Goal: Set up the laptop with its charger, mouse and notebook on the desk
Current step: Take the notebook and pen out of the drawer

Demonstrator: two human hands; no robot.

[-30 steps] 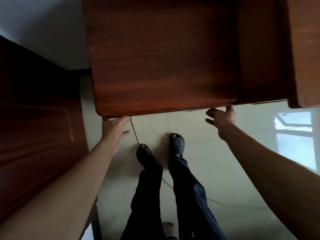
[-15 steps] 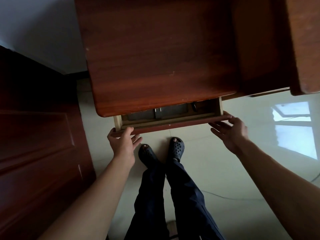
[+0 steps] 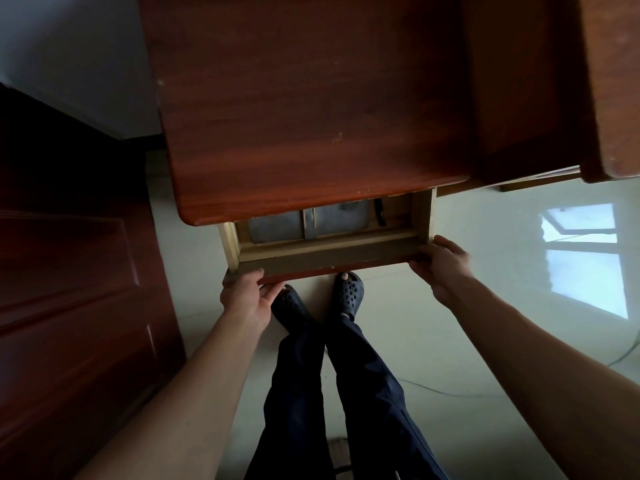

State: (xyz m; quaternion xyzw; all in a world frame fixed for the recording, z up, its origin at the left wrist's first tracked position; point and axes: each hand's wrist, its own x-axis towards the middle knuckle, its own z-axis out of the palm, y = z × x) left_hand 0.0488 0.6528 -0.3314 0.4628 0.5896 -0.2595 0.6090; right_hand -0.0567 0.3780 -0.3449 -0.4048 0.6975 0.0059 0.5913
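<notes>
A pale wooden drawer (image 3: 329,252) with a red-brown front stands partly out from under the reddish-brown wooden tabletop (image 3: 311,116). The left hand (image 3: 244,296) grips the front's left end, fingers curled beneath. The right hand (image 3: 441,263) grips its right corner. Inside lie a flat grey object (image 3: 273,228) and a slim black item (image 3: 484,211), both half hidden by the tabletop.
</notes>
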